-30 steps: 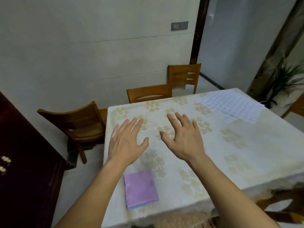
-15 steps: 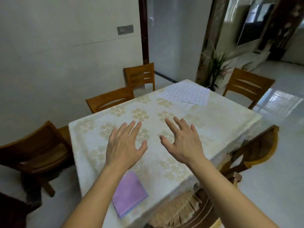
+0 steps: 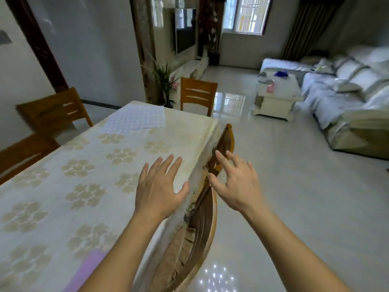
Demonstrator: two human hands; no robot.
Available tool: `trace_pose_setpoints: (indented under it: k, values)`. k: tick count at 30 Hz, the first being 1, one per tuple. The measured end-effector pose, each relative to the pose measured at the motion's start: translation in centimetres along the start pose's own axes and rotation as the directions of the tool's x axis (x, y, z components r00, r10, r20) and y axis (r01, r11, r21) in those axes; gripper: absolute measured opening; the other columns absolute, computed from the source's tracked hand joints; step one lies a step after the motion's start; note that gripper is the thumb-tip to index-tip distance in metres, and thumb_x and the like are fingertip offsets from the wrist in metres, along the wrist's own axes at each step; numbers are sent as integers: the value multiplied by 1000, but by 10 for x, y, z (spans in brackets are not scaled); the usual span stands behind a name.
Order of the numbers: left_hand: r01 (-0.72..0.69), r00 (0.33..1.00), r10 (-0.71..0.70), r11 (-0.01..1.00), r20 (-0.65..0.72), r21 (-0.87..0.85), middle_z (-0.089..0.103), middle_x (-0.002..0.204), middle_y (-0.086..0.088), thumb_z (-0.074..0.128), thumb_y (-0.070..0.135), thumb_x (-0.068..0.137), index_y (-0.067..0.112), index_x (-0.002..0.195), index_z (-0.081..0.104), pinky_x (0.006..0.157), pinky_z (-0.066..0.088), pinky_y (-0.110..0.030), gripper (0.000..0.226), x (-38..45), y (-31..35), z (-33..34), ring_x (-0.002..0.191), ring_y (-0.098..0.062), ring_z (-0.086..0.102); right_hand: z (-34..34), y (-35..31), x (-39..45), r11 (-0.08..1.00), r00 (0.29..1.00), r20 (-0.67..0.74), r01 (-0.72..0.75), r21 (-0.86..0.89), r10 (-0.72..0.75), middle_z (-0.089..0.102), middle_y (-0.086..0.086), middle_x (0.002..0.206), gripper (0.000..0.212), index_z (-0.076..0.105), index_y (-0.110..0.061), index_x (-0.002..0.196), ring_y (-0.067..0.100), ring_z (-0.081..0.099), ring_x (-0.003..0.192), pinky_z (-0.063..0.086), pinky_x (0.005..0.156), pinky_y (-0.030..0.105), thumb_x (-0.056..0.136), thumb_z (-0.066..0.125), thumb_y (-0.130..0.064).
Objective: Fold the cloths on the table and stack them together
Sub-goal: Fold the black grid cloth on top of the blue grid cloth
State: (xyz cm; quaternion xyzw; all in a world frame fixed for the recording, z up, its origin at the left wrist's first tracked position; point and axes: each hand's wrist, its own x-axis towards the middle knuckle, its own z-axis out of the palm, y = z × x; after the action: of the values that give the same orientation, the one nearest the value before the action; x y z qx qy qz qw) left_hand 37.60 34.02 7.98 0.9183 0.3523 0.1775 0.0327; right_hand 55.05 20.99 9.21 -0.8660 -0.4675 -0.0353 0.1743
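Swinging rightward since a moment ago, the view leaves the folded purple cloth (image 3: 88, 268) at the near surface edge and the checked cloth (image 3: 136, 119) far off, both hands (image 3: 157, 190) (image 3: 237, 186) empty, fingers spread, likely heading there next.

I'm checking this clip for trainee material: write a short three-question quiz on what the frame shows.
1. True or false: the left hand grips a cloth.
2. Which cloth lies at the table's far end? A) purple cloth B) white checked cloth
3. Fill in: the right hand hangs beyond the table edge, above a wooden ____.

Key: 1 false, both hands are open and hold nothing; 2 B, the purple cloth lies at the near edge, partly behind the left forearm; 3 chair.
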Motion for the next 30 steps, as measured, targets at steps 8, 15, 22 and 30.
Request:
trace_pose_setpoints:
  k: [8, 15, 22, 30]
  values:
    - [-230, 972, 233, 969, 31, -86, 40, 156, 2, 36, 61, 87, 30, 151, 36, 119, 23, -51, 71, 30, 101, 33, 144, -23, 35, -34, 95, -46, 965, 963, -107, -254, -59, 246, 39, 3, 157, 81, 32, -37, 154, 22, 32, 146, 21, 121, 50, 82, 22, -72]
    - [-357, 931, 362, 929, 45, -98, 44, 153, 2, 34, 62, 86, 28, 149, 41, 116, 28, -51, 72, 55, 191, 73, 140, -24, 40, -48, 175, -75, 922, 914, -160, -385, -45, 374, 41, 3, 154, 75, 39, -34, 150, 22, 32, 146, 21, 119, 50, 83, 32, -68]
    - [-417, 901, 427, 900, 68, -128, 48, 150, -2, 35, 61, 86, 25, 147, 43, 115, 30, -54, 71, 82, 275, 115, 138, -26, 44, -59, 264, -76, 886, 883, -137, -460, -59, 449, 36, 3, 158, 72, 34, -35, 152, 23, 27, 148, 15, 121, 47, 87, 37, -64]
    - [-404, 907, 410, 911, 94, -82, 45, 152, 0, 36, 61, 88, 26, 149, 41, 117, 28, -52, 70, 127, 348, 155, 140, -24, 41, -63, 357, -39, 886, 881, -112, -464, -5, 460, 33, 2, 160, 69, 32, -36, 153, 23, 23, 151, 11, 122, 46, 90, 45, -62]
